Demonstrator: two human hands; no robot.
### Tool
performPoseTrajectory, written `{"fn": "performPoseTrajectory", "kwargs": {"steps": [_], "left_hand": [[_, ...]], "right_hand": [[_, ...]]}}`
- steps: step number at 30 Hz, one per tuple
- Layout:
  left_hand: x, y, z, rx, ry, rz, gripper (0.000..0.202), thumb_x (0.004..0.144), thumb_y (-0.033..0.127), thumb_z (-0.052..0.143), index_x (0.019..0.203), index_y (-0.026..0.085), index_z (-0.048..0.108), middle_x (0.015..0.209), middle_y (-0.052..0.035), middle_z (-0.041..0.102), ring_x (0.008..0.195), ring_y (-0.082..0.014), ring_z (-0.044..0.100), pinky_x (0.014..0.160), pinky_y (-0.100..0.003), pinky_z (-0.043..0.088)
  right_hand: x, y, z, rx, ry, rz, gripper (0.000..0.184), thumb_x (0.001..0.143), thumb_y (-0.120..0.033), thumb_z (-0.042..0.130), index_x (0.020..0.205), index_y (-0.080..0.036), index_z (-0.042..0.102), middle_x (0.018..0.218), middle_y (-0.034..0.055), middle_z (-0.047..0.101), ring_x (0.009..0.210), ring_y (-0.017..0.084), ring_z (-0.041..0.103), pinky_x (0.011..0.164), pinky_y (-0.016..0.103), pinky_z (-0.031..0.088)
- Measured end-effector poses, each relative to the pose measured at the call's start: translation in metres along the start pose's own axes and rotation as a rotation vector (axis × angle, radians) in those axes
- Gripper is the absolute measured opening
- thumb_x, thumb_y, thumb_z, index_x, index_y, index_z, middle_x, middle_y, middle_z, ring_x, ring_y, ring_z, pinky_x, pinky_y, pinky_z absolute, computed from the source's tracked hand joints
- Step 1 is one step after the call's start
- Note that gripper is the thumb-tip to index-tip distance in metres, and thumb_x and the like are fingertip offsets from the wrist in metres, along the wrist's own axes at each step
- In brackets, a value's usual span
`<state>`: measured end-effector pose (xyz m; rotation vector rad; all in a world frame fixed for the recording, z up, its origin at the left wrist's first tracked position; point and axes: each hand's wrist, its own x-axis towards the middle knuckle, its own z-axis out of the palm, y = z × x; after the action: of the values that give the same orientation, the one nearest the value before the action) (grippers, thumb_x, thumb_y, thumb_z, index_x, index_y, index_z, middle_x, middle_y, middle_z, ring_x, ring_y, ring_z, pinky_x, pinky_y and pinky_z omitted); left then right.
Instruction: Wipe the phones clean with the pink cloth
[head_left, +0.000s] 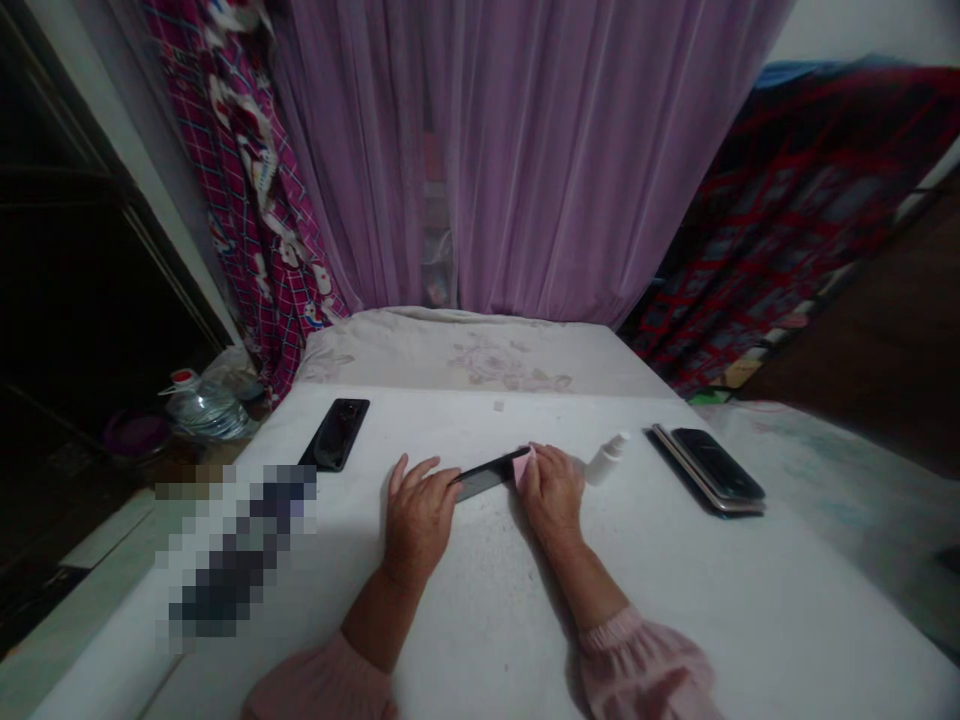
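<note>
We're steadying a glassy, slippery-looking slim phone [484, 476] by its edges, left hand [418, 520] curled at one end, right hand [553, 490] pinching a pink cloth [523, 466] against the other.

My left hand [420, 522] holds one end of a black smartphone [484, 476] above the white-covered table [480, 620], while my right hand [553, 492] presses a pink cloth [523, 466] on its other end. A small white spray bottle [606, 458] sits just right; another black phone [334, 433] lies far left.

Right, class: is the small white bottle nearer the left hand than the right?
No, the small white bottle stands by the right hand, away from the left hand.
</note>
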<state>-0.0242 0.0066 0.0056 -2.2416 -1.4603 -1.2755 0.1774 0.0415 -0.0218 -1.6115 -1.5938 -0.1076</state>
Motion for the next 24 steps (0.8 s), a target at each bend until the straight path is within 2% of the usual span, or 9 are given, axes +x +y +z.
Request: {"fn": "performPoseTrajectory", "kwargs": {"steps": [4, 6, 9, 12, 15, 19, 22, 24], "left_hand": [[0.001, -0.004, 0.002, -0.012, 0.001, -0.011, 0.015, 0.095, 0.019, 0.052, 0.100, 0.021, 0.066, 0.092, -0.0031, 0.076, 0.100, -0.0257, 0.068, 0.107, -0.053, 0.034], [0.001, -0.005, 0.002, -0.019, -0.009, -0.023, 0.015, 0.095, 0.019, 0.052, 0.100, 0.021, 0.066, 0.092, -0.0032, 0.076, 0.099, -0.0258, 0.068, 0.107, -0.054, 0.035], [0.001, -0.005, 0.002, -0.038, -0.026, -0.037, 0.016, 0.094, 0.019, 0.051, 0.100, 0.022, 0.066, 0.092, -0.0034, 0.076, 0.099, -0.0252, 0.068, 0.107, -0.054, 0.035], [0.000, -0.005, 0.002, -0.049, -0.032, -0.046, 0.016, 0.094, 0.020, 0.051, 0.100, 0.023, 0.066, 0.092, -0.0032, 0.076, 0.100, -0.0244, 0.068, 0.108, -0.053, 0.035], [0.001, -0.006, 0.003, -0.055, -0.039, -0.071, 0.016, 0.094, 0.021, 0.052, 0.099, 0.024, 0.066, 0.091, -0.0032, 0.076, 0.100, -0.0240, 0.068, 0.109, -0.052, 0.035], [0.001, -0.014, 0.005, -0.077, -0.104, -0.215, 0.016, 0.092, 0.023, 0.052, 0.097, 0.025, 0.067, 0.093, -0.0026, 0.075, 0.096, -0.0229, 0.069, 0.106, -0.052, 0.037], [0.000, -0.018, 0.005, -0.065, -0.169, -0.330, 0.016, 0.091, 0.024, 0.052, 0.094, 0.024, 0.068, 0.090, -0.0023, 0.075, 0.090, -0.0224, 0.069, 0.105, -0.053, 0.037], [-0.001, -0.020, 0.005, -0.030, -0.186, -0.352, 0.017, 0.090, 0.024, 0.053, 0.096, 0.024, 0.069, 0.090, -0.0030, 0.075, 0.093, -0.0240, 0.069, 0.106, -0.055, 0.035]], "right_hand": [[-0.003, 0.001, -0.001, -0.104, -0.128, 0.015, 0.037, 0.096, -0.026, 0.038, 0.094, -0.017, 0.074, 0.115, 0.0097, 0.071, 0.123, 0.032, 0.048, 0.096, 0.048, 0.031], [-0.003, 0.001, -0.002, -0.113, -0.152, 0.013, 0.037, 0.096, -0.027, 0.039, 0.092, -0.017, 0.074, 0.117, 0.0101, 0.070, 0.125, 0.033, 0.047, 0.096, 0.049, 0.031], [0.002, 0.001, -0.002, -0.042, -0.084, 0.005, 0.041, 0.097, -0.030, 0.035, 0.094, -0.017, 0.074, 0.120, 0.0105, 0.069, 0.125, 0.032, 0.047, 0.096, 0.048, 0.033], [0.006, 0.002, -0.001, 0.050, 0.012, -0.016, 0.043, 0.098, -0.031, 0.031, 0.106, -0.017, 0.071, 0.122, 0.0101, 0.067, 0.125, 0.028, 0.048, 0.097, 0.046, 0.035], [0.004, 0.005, 0.001, 0.009, -0.034, -0.011, 0.043, 0.098, -0.030, 0.032, 0.104, -0.018, 0.072, 0.119, 0.0103, 0.069, 0.125, 0.030, 0.047, 0.096, 0.047, 0.036], [-0.001, 0.007, 0.002, -0.132, -0.194, -0.031, 0.036, 0.096, -0.029, 0.040, 0.093, -0.020, 0.075, 0.122, 0.0102, 0.067, 0.129, 0.033, 0.043, 0.098, 0.050, 0.033], [-0.003, 0.005, 0.002, -0.147, -0.182, -0.024, 0.035, 0.096, -0.028, 0.041, 0.097, -0.020, 0.075, 0.123, 0.0105, 0.067, 0.130, 0.033, 0.043, 0.099, 0.050, 0.033], [-0.002, 0.004, 0.001, -0.134, -0.143, 0.008, 0.038, 0.097, -0.028, 0.038, 0.098, -0.019, 0.075, 0.122, 0.0108, 0.068, 0.128, 0.032, 0.045, 0.099, 0.049, 0.033]]}}
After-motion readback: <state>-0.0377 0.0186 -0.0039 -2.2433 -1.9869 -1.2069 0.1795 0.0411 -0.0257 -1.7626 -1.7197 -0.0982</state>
